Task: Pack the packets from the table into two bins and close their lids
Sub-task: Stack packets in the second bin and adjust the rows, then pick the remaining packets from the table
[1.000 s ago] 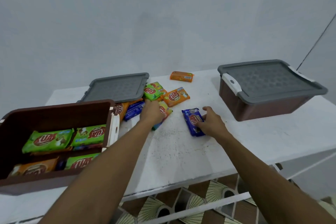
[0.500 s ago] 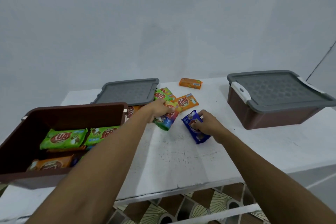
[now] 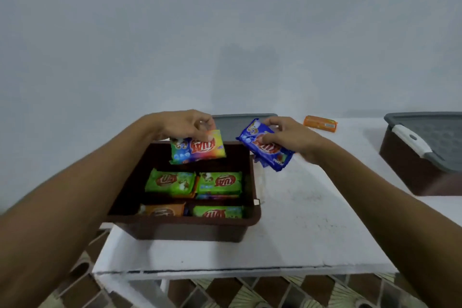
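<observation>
Brown open bin (image 3: 185,231) as landmark, near-left on desk (image 3: 312,220), partly filled, green packets (image 3: 171,180) flat in rows. Above its far half, rainbow packet (image 3: 197,149) pinched by top edge in left hand (image 3: 186,124), fingers (image 3: 205,120) curled on wrapper. Just right of bin's rim, blue packet (image 3: 265,147) gripped across upper half in right hand (image 3: 292,137), clear of desk.

Probably light, soft foil, crinkly and slick, contents likely breakable. Best held by edge seam or flat across, no squeezing.

Free strip along bin's far wall, seemingly enough for both. Grey lid (image 3: 240,122) behind bin, partly hidden. Orange packet (image 3: 320,123) far right of bin, not yet packed. Closed bin (image 3: 420,157) further right, well apart. Open desk between for swinging in.
</observation>
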Available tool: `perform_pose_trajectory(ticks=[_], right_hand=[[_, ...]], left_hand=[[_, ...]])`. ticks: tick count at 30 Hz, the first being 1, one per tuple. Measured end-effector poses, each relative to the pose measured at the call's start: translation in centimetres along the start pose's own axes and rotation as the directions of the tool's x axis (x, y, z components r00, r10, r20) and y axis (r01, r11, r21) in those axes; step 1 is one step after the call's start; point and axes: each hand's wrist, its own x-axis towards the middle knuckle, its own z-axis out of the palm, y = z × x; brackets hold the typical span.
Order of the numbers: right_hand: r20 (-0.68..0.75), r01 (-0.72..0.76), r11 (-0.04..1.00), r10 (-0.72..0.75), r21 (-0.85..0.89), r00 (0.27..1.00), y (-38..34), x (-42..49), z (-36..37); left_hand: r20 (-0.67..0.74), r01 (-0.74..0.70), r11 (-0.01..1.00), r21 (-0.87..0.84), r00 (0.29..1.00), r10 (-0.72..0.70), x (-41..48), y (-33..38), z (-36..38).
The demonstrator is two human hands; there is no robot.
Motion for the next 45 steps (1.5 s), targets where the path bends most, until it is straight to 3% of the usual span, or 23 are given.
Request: perform_pose_trajectory(ticks=[3, 6, 11, 14, 17, 20, 21, 23, 26, 28, 32, 36, 39, 41, 45], right_hand=[[0.102, 0.075, 0.993, -0.067, -0.085, 0.993, -2.7, 1.0, 3.4], [0.228, 0.178, 0.941, -0.112, -0.289, 0.967, -4.3, 1.8, 6.3], [0.383, 0.309, 0.711, -0.061, -0.632, 0.922, -4.7, 3.6, 10.3], [0.350, 0.296, 0.580, -0.021, -0.759, 0.937, -3.6, 4.0, 11.7], [0.241, 0.281, 0.408, -0.147, -0.869, 0.959, -2.9, 3.3, 12.3], [0.171, 0.278, 0.301, -0.337, -0.912, 0.926, -2.4, 2.7, 12.5], [0.160, 0.287, 0.298, -0.386, -0.910, 0.908, -2.1, 2.6, 12.5], [0.152, 0.309, 0.327, -0.426, -0.893, 0.892, -1.7, 2.8, 12.2], [0.238, 0.356, 0.407, -0.311, -0.841, 0.920, -1.7, 3.0, 11.9], [0.299, 0.372, 0.371, -0.241, -0.851, 0.923, -1.5, 3.1, 12.0], [0.277, 0.362, 0.295, -0.292, -0.884, 0.915, -1.0, 3.3, 12.2], [0.290, 0.435, 0.376, -0.383, -0.818, 0.877, -0.7, 2.7, 10.5], [0.194, 0.509, 0.498, -0.554, -0.702, 0.810, 0.5, 1.8, 7.2], [0.078, 0.499, 0.546, -0.619, -0.673, 0.782, 2.3, 1.3, 4.5], [-0.125, 0.269, 0.668, -0.480, -0.694, 0.869, 7.6, 0.7, -1.0]], left_hand=[[0.041, -0.011, 0.999, 0.034, 0.999, 0.010, -1.9, -3.9, -0.6], [0.039, -0.049, 0.995, 0.087, 0.998, 0.046, -1.8, -7.3, -0.4], [0.032, -0.106, 0.967, 0.230, 0.994, 0.101, -1.1, -10.3, 1.0], [0.039, -0.157, 0.919, 0.362, 0.987, 0.153, -1.0, -11.3, 1.4], [-0.001, -0.181, 0.831, 0.525, 0.977, 0.214, -1.1, -12.0, 1.7], [-0.056, -0.148, 0.593, 0.792, 0.949, 0.312, -1.2, -11.8, 2.1], [-0.069, -0.145, 0.554, 0.820, 0.935, 0.348, -1.2, -11.6, 2.0], [-0.096, -0.168, 0.588, 0.791, 0.916, 0.390, -1.2, -11.6, 1.8], [-0.029, -0.180, 0.668, 0.722, 0.957, 0.289, -1.1, -11.8, 1.6], [0.020, -0.171, 0.666, 0.726, 0.973, 0.228, -1.2, -12.0, 1.8], [-0.033, -0.116, 0.622, 0.774, 0.974, 0.224, -1.1, -12.1, 1.8], [-0.042, -0.151, 0.706, 0.692, 0.968, 0.247, -1.0, -10.9, 1.7], [-0.153, -0.220, 0.783, 0.581, 0.916, 0.371, -0.3, -7.9, 1.8], [-0.222, -0.217, 0.781, 0.586, 0.884, 0.413, 0.9, -5.3, 2.2], [-0.304, -0.166, 0.741, 0.651, 0.837, 0.455, 4.8, 0.1, 4.3]])
